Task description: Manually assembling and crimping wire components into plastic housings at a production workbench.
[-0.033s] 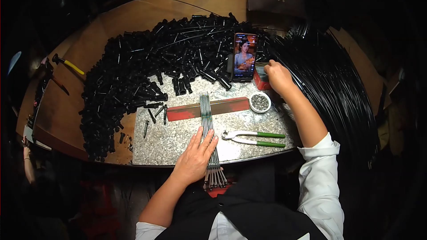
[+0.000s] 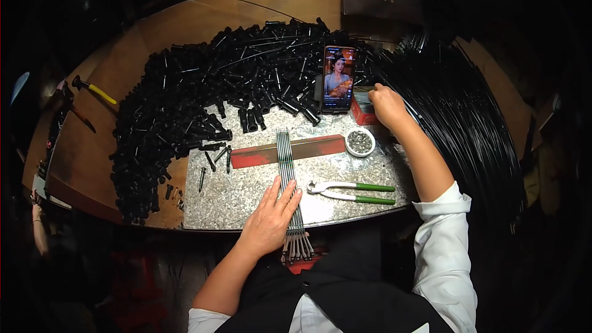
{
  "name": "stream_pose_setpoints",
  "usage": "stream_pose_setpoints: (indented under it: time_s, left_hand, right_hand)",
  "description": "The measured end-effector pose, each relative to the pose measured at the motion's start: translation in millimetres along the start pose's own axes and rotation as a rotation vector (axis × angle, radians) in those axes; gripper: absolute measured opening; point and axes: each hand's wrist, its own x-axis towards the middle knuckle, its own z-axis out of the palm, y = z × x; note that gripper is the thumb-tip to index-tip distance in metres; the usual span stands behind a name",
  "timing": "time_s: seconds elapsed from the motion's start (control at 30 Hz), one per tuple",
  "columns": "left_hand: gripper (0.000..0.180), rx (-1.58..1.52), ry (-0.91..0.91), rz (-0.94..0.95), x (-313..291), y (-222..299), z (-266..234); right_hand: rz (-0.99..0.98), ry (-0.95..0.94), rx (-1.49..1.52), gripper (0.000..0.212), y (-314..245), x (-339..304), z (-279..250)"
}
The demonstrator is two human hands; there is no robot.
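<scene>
My left hand [image 2: 268, 219] lies flat, fingers spread, on a row of thin metal rods [image 2: 285, 154]. The rods run away from me across a red bar [image 2: 320, 146] on a speckled stone slab [image 2: 234, 194], and their near ends fan out past the table edge. My right hand [image 2: 387, 105] reaches far right with curled fingers and rests on a small red box [image 2: 364, 111] beside an upright phone [image 2: 338, 79]. Whatever those fingers hold is hidden.
A big heap of black tube pieces [image 2: 185, 105] covers the left and back of the round wooden table. A thick coil of black rods [image 2: 468, 117] fills the right side. Green-handled pliers [image 2: 351, 191], a small bowl of metal bits [image 2: 359, 142] and a yellow-handled hammer [image 2: 95, 91] lie nearby.
</scene>
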Motion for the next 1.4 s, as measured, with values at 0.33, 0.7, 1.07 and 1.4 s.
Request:
stream_pose_setpoints:
  time_s: [0.33, 0.7, 1.07, 1.4]
  left_hand:
    - [0.079, 0.024, 0.016, 0.002, -0.1, 2.2, -2.6]
    - [0.090, -0.406, 0.243, 0.148, -7.6, 2.4, -18.2]
    - [0.026, -1.085, 0.411, 0.176, -0.3, 45.3, -93.5]
    - [0.023, -0.814, 0.559, 0.186, 2.2, 61.3, -103.0]
  right_hand:
    - [-0.028, -0.157, -0.180, 0.014, 16.4, 11.2, 15.4]
    - [-0.100, 0.066, -0.043, 0.009, 19.3, -13.2, 0.1]
    - [0.095, -0.038, 0.096, 0.012, -21.6, -49.4, -63.7]
    - [-0.348, 0.040, 0.954, 0.034, -110.7, -115.6, -159.6]
